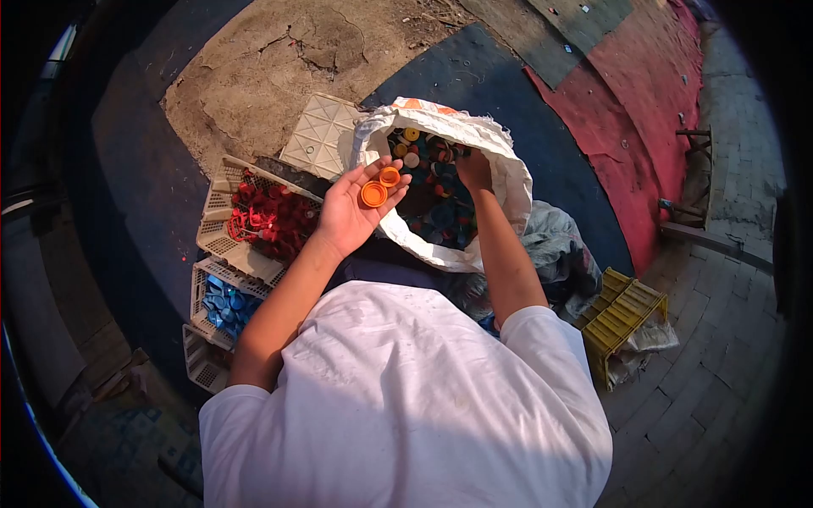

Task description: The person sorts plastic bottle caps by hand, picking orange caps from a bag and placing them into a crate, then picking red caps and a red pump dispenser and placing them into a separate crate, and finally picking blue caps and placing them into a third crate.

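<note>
On the upturned palm and fingers of my left hand (351, 207) rest two round orange plastic caps (374, 195), one larger than the other. Whether they are joined cannot be made out. The hand is held over the left rim of a wide-mouthed white woven sack (504, 140). Inside the sack lie many loose bottle caps (440, 190) in mixed colours, including yellow, red, blue, green and white. My right hand (476, 169) reaches into the sack at its far right side, among the caps. Its fingers are in shadow and mostly hidden.
To the left stand a crate of red plastic pieces (271, 212), a crate of blue pieces (227, 305) and another crate (203, 360). A pale crate (320, 135) lies behind. On the right are a stuffed plastic bag (559, 245) and a yellow crate (622, 317).
</note>
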`<state>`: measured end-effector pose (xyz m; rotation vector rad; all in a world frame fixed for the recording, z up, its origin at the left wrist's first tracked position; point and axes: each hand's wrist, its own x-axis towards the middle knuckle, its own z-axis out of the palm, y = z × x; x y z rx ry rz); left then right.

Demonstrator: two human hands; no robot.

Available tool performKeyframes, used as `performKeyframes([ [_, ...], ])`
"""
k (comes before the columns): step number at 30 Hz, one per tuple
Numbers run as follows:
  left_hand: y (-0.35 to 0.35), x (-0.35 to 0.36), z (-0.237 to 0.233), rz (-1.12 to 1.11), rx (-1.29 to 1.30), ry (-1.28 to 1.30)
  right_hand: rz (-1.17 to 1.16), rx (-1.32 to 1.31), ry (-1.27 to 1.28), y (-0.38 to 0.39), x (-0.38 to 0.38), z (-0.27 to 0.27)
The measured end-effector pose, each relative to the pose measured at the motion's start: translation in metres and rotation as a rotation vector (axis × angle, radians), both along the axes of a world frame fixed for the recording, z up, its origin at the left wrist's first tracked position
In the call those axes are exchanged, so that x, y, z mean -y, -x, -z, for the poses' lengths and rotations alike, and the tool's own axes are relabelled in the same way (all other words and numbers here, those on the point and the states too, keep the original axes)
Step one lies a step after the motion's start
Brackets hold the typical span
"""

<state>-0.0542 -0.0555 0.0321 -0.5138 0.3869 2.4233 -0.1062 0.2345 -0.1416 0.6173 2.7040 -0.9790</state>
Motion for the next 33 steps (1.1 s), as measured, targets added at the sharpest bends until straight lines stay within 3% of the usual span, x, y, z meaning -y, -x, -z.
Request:
performKeyframes([
  [1, -0.002, 0.000, 0.001, -0.001, 0.003, 0.003, -0.024, 0.046, 0.002, 0.006, -0.004, 0.006],
  [5, -0.005, 0.002, -0.004, -0.013, 0.002, 0.021, -0.295, -0.273, -0.175, 0.019, -0.008, 0.037],
  [10, -0.009, 0.004, -0.003, -0.056, 0.019, 0.010, -0.140, -0.146, 0.315, 0.042, 0.000, 0.020],
  [12, -0.011, 0.004, -0.003, -0.051, 0.017, 0.032, -0.089, -0.108, 0.396, 0.049, 0.004, 0.017],
  [15, -0.015, 0.004, -0.001, -0.053, 0.020, 0.032, -0.213, -0.194, 0.134, 0.053, -0.010, 0.035],
  [17, -0.018, 0.005, 0.003, -0.055, 0.029, 0.028, -0.389, -0.263, -0.232, 0.056, -0.024, 0.049],
  [20, -0.020, 0.004, 0.005, -0.064, 0.027, 0.038, -0.316, -0.394, -0.227, 0.054, -0.031, 0.093],
  [23, -0.023, 0.003, 0.004, -0.073, 0.039, 0.037, -0.268, -0.592, -0.209, 0.044, -0.026, 0.100],
  [26, -0.028, 0.002, 0.006, -0.070, 0.031, 0.062, -0.354, -0.578, -0.305, 0.046, -0.029, 0.107],
  [29, -0.031, 0.001, 0.007, -0.080, 0.035, 0.054, -0.356, -0.589, -0.252, 0.048, -0.039, 0.122],
  [33, -0.035, 0.002, 0.007, -0.096, 0.042, 0.049, -0.382, -0.383, -0.087, 0.053, -0.036, 0.101],
])
